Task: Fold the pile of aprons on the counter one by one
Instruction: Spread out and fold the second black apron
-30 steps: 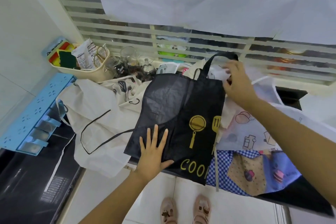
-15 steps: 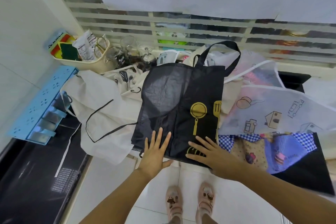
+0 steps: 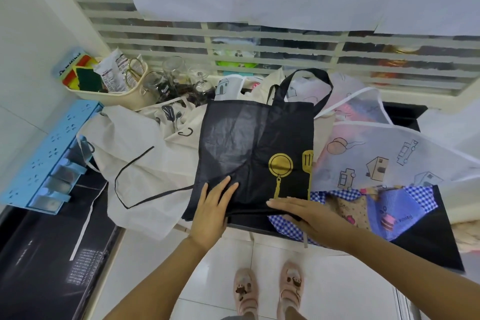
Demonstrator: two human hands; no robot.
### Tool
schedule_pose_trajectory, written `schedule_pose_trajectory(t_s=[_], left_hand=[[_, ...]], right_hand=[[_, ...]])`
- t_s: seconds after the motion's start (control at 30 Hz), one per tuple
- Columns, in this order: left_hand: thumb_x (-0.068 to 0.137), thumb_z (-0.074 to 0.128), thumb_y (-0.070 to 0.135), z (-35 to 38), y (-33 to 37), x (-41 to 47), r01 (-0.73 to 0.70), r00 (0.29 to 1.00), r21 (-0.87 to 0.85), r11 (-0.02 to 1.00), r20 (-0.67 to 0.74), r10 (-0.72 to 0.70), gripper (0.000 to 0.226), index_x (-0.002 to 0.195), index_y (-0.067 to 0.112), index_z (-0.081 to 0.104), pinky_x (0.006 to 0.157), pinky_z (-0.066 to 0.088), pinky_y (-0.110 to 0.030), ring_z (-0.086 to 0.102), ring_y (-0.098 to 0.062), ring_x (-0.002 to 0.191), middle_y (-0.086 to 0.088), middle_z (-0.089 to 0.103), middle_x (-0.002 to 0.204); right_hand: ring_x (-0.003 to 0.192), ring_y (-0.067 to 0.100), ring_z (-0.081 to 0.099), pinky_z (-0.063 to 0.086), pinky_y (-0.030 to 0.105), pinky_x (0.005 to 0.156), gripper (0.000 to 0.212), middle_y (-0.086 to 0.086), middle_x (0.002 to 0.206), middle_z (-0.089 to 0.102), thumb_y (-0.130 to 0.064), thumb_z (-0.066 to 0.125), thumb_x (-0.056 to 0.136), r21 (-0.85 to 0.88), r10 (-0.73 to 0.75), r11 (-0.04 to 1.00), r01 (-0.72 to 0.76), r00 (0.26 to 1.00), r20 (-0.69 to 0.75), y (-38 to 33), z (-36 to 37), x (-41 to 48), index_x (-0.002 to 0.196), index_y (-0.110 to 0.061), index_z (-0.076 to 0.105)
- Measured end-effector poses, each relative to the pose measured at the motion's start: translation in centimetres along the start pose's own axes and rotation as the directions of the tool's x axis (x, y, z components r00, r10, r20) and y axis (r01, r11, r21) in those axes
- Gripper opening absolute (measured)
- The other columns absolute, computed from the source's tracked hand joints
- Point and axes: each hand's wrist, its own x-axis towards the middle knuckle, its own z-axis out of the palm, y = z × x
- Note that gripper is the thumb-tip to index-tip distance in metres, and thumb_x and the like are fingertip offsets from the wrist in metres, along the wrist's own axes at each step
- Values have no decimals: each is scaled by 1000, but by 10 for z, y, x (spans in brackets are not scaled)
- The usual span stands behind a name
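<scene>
White tiled floor (image 3: pixel 337 293), pink slippers (image 3: pixel 244 291) nearest. Left hand (image 3: pixel 211 212), right hand (image 3: pixel 309 213) flat, fingers straight, pressing near edge of black apron (image 3: pixel 249 153), which lies atop apron pile on dark counter (image 3: pixel 244 225). Counter mostly buried under cloth. Slatted window (image 3: pixel 259 44) behind. One second ago right hand held neck strap (image 3: pixel 306 78); yellow lettering at hem now out of sight.

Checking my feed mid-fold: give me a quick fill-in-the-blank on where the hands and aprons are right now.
1. The left hand and right hand both press flat on the ____ apron.
2. The cream apron lies to its ____.
3. Its neck loop points ____ from the hands.
Missing words: black; left; away.
</scene>
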Motion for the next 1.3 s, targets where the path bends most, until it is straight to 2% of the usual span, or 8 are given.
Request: schedule_pose_trajectory(t_s=[0.1, 0.37, 0.5, 0.63, 0.73, 0.93, 1.07, 1.3], left_hand=[[47, 77, -18, 2, -10, 3, 19, 998, -35, 999, 55, -17, 82, 122, 11, 63, 88, 53, -38, 69, -25, 98, -9, 70, 112], [86, 36, -8, -67, 26, 29, 37, 833, -219, 975, 546, 91, 54, 128, 15, 61, 102, 42, -29, 56, -17, 118, 0, 62, 129], [82, 39, -6, -109, 41, 52, 123, 666, -176, 977, 744, 50, 22, 80, 3, 59, 70, 44, -22, 55, -17, 79, -8, 64, 86], [80, 47, -2, -148, 52, 83, 230, 539, -164, 959, 842, 15, 31, 86, 20, 68, 88, 48, -30, 56, -15, 87, 3, 65, 92], [81, 48, 0, -165, 42, 107, 274, 575, -157, 949, 818, -31, 31, 85, 24, 68, 92, 50, -33, 62, -18, 91, 2, 68, 94], [84, 68, 20, -134, -22, 139, 320, 797, -154, 935, 578, -177, 15, 74, 10, 63, 72, 42, -31, 57, -24, 78, -6, 62, 75], [71, 84, 11, -106, -43, 131, 541, 752, -312, 781, 595, -283, 21, 71, 16, 63, 66, 47, -17, 62, -15, 75, -1, 67, 77], [80, 76, 11, -69, -53, 118, 574, 748, -687, 446, 217, -628, 9, 77, 11, 68, 72, 48, -24, 62, -24, 82, -3, 66, 77]], right_hand=[[129, -28, 9, 11, -4, 102, 45, -34, 144, 20, -52, 27, 96, -65, -31, 997, 35, 998, 59, 0, -6, -9, 140, -52, 18], [137, -3, -23, -16, 5, 102, 91, -22, 149, -23, -12, 60, 92, -302, 110, 952, -50, 976, 186, 32, -6, -19, 147, -36, -9], [133, -10, 23, 14, 1, 108, 63, -23, 149, 21, -23, 58, 95, -61, 170, 984, -167, 984, 55, 30, -10, -30, 146, -36, 23], [90, 15, 61, 47, 20, 86, 46, 5, 110, 67, -54, 49, 89, 68, 392, 919, -389, 918, -60, 24, -16, -31, 118, -20, 60], [102, 26, 59, 45, 37, 94, 41, 9, 115, 65, -46, 47, 94, 255, 486, 846, -468, 874, -11, 29, -22, -24, 120, -16, 57], [77, 4, 54, 41, 10, 59, 24, -9, 81, 56, -32, 40, 101, 484, 612, 703, -522, 790, -38, 42, -42, 10, 80, -25, 49], [88, 17, 59, 45, 22, 70, 28, 0, 86, 60, -38, 36, 101, 385, 657, 716, -583, 749, -88, 60, -34, 28, 93, -17, 54], [81, 17, 56, 41, 25, 66, 35, 8, 93, 65, -35, 35, 102, 304, 669, 740, -600, 702, -244, 68, -21, 39, 103, -9, 58]])
